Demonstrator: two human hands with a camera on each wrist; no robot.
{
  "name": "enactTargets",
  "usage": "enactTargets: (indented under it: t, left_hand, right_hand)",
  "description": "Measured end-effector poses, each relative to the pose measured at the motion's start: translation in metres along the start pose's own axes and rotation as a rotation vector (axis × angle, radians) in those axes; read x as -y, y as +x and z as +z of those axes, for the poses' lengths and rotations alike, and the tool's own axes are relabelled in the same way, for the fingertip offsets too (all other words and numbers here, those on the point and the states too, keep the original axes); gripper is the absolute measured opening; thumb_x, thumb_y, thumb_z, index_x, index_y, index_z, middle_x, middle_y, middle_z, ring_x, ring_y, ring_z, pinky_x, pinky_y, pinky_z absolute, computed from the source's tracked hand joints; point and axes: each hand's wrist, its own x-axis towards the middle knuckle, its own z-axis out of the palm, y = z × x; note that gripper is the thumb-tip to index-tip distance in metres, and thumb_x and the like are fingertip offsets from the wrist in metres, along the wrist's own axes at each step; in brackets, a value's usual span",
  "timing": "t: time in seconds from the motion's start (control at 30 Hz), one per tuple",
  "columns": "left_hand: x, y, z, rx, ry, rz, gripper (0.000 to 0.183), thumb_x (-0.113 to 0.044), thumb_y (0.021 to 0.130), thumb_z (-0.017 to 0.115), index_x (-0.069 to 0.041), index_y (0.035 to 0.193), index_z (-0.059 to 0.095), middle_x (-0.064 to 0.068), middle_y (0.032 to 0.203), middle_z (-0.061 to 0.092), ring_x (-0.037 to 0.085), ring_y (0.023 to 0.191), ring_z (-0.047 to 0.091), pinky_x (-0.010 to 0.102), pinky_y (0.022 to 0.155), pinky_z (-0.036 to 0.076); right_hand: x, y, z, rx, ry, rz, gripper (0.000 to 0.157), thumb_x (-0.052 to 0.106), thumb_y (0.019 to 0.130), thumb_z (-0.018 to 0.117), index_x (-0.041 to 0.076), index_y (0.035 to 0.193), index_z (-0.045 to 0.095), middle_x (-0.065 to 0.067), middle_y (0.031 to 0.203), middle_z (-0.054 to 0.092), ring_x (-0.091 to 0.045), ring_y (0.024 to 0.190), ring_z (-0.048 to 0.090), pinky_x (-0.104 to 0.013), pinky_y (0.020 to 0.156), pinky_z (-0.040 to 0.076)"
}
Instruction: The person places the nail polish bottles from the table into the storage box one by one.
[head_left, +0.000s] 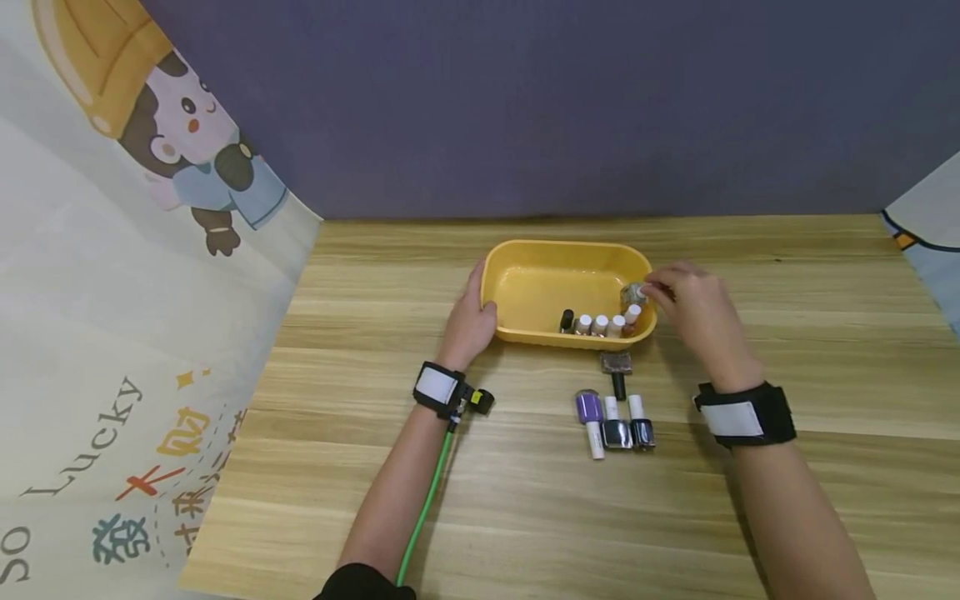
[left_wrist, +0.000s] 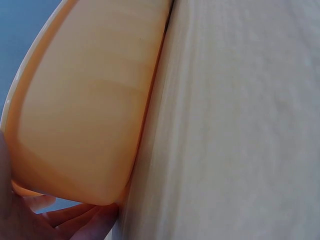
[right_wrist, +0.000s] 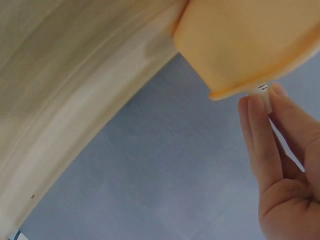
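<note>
Currently, the yellow tray [head_left: 555,290] sits on the worktop [head_left: 360,375] and is the reference for all positions. The left hand [head_left: 468,325] grips the tray's left end, thumb toward the near corner. The right hand [head_left: 701,312] pinches a glittery bottle [head_left: 632,295] by its white cap [right_wrist: 266,98]; this bottle is tilted inside the tray's right end, and whether its base touches the tray floor cannot be determined. Along the tray's near wall are a black-capped bottle [head_left: 567,321] and four white-capped bottles [head_left: 600,326], the rightmost leaning. Outside the tray, on its near side, are a grey bottle [head_left: 617,364], a purple bottle [head_left: 591,415] and two dark bottles [head_left: 617,434].

The step in hand appears to be seating the glittery bottle. Recommended: hold the tray firmly against sliding, clear the rim with the cap, rest the base before loosening the pinch, and avoid knocking the leaning neighbour, which would probably topple.
</note>
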Motion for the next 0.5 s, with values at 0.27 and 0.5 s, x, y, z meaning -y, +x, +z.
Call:
enactTargets:
  t: [0.27, 0.5]
  left_hand:
    - [0.0, 0.0, 0.0, -0.001, -0.006, 0.001, 0.069, -0.019, 0.088, 0.039, -0.046, 0.144, 0.008, 0.002, 0.144, 0.038, 0.018, 0.108, 0.049, 0.038, 0.095, 0.037]
    - [0.0, 0.0, 0.0, -0.002, -0.007, 0.004, 0.069, -0.019, 0.089, 0.04, -0.046, 0.143, 0.008, 0.002, 0.144, 0.038, 0.018, 0.117, 0.046, 0.038, 0.099, 0.035]
  right_hand:
    - [-0.002, 0.0, 0.009, 0.009, -0.018, -0.048, 0.02, 0.014, 0.083, 0.061, -0.001, 0.093, 0.067, -0.016, 0.09, 0.063, -0.028, 0.081, 0.059, -0.039, 0.069, 0.049]
    - [-0.002, 0.002, 0.014, 0.034, -0.018, -0.082, 0.016, 0.01, 0.081, 0.063, -0.001, 0.092, 0.068, -0.014, 0.09, 0.063, -0.028, 0.085, 0.056, -0.041, 0.076, 0.046]
